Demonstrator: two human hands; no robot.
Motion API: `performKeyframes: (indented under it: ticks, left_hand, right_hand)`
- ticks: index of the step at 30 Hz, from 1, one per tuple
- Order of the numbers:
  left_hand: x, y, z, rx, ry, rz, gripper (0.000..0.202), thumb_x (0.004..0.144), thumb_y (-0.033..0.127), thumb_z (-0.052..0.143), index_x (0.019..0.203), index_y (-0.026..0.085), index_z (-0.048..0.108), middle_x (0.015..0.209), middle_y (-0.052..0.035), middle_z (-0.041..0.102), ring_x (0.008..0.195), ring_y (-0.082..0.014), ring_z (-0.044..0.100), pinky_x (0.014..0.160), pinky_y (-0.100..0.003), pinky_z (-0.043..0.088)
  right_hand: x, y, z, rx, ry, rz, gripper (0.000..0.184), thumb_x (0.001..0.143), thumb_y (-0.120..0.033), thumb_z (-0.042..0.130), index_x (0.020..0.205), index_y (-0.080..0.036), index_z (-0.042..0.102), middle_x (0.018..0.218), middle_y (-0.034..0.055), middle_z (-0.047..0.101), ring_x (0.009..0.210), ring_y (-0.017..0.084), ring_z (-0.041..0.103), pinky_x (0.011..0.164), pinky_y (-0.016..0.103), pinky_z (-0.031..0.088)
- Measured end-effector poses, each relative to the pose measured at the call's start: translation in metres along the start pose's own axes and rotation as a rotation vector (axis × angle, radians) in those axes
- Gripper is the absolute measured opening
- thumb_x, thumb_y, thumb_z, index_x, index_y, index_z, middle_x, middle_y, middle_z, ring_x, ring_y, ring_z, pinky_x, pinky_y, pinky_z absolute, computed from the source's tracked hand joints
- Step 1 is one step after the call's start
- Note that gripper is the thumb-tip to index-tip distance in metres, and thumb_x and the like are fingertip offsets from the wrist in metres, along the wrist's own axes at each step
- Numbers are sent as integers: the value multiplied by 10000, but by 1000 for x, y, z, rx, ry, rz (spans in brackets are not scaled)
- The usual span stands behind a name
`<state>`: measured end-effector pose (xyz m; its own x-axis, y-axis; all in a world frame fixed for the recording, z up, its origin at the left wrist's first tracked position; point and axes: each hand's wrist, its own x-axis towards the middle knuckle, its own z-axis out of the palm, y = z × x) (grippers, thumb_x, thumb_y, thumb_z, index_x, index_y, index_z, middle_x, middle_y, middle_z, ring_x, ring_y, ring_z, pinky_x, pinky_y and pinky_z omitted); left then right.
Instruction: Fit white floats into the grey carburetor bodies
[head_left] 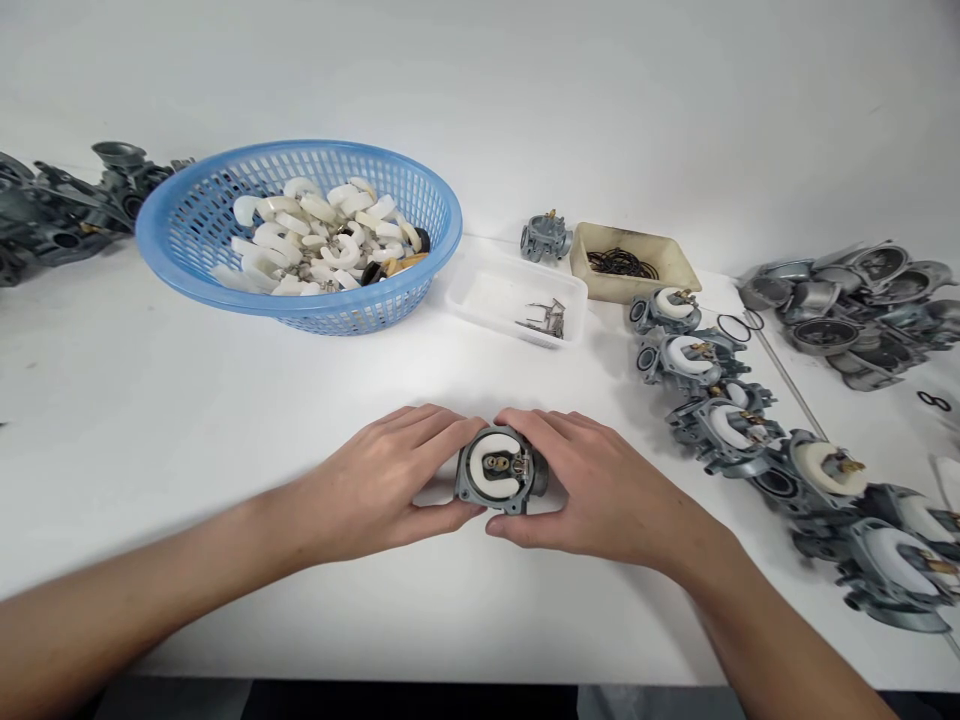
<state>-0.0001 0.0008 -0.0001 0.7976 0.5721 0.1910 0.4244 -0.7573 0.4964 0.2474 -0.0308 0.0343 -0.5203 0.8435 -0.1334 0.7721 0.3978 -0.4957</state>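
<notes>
A grey metal carburetor body with a white horseshoe float set in it rests on the white table in front of me. My left hand grips its left side, fingers curled over the top and thumb below. My right hand holds its right side the same way. Both hands are closed on the part.
A blue plastic basket of white floats sits at the back left. A clear tray holds small metal pins, and a beige tray holds black rings. A row of assembled carburetors runs down the right; more castings lie far right and far left.
</notes>
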Motion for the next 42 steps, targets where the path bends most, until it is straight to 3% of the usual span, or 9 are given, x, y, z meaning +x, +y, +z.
performKeyframes:
  ticks: [26,42]
  left_hand:
    - [2,3,-3,-8,1,13,488,917,345,656,1342,190,471,1143,-93,678,1018,-270,660,903,-425,522]
    - [1,2,0,11,1,5,487,926,401,642,1331,184,479,1138,-96,670,1039,-274,647,930,-444,519]
  right_hand:
    - [1,-2,1,49,13,-5,552,787,-488,757,1236,-258,533,1114,27,682,1012,262,620,886,422,458]
    - [1,-4,1,67,6,16,501,750,-462,780,1147,-249,560,1037,15,675,962,258,610,849,418,463]
